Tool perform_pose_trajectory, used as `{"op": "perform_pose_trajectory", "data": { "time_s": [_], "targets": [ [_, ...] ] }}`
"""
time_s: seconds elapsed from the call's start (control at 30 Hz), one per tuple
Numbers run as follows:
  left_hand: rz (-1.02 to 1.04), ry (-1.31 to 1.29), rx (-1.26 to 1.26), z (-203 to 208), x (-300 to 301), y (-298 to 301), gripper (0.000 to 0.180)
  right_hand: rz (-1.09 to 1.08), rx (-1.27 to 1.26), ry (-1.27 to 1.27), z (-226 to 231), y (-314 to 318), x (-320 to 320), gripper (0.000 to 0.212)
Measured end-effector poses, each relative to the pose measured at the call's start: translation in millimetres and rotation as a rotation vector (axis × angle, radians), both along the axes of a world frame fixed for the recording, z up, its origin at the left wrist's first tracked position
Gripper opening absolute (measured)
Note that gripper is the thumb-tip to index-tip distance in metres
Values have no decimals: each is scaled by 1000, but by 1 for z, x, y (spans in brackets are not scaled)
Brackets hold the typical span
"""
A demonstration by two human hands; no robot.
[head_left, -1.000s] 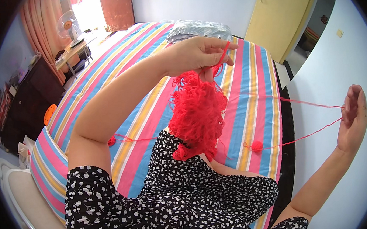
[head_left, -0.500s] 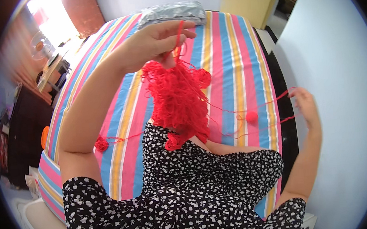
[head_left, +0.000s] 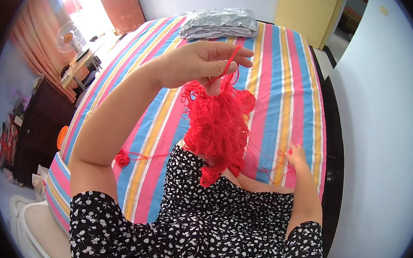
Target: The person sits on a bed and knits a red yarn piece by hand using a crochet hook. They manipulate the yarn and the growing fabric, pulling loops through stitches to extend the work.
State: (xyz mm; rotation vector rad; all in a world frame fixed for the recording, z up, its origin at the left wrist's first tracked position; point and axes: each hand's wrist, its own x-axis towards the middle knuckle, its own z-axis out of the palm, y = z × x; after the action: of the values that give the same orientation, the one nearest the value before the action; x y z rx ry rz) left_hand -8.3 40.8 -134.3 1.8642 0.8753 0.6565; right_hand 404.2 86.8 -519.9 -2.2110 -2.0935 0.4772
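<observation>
Head view: red ball [head_left: 122, 158] on left side of striped bed [head_left: 145, 195], strand [head_left: 145, 157] trailing right. Left hand [head_left: 195, 64] raised over bed, thumb and fingers pinching top of red tangle [head_left: 218, 121]; tangle hangs below it, lower end overlapping black floral dress [head_left: 192, 197]. Loose yarn [head_left: 280, 153] right of tangle. Right hand [head_left: 296, 156] low at bed's right side, red at fingertips; whether closed on anything, cannot tell.

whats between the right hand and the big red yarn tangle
Between the right hand and the big red yarn tangle, thin loose red strands cross the striped bedspread, seen in the head view.
</observation>
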Motion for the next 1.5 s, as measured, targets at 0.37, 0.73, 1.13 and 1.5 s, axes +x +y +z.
{"op": "perform_pose_trajectory", "data": {
  "time_s": [0.37,0.73,1.13,1.5],
  "targets": [
    [44,5,-34,-13,2,10,48,37,-52,1245,157,-13,-67,55],
    [-242,245,-15,20,20,-8,34,618,-139,1617,304,-60,-201,71],
    [-131,472,264,6,7,-26,28,325,-69,2088,319,-71,-209,51],
    [49,437,360,-7,7,-24,30,417,-151,1282,360,-74,-170,55]
  ]
}}
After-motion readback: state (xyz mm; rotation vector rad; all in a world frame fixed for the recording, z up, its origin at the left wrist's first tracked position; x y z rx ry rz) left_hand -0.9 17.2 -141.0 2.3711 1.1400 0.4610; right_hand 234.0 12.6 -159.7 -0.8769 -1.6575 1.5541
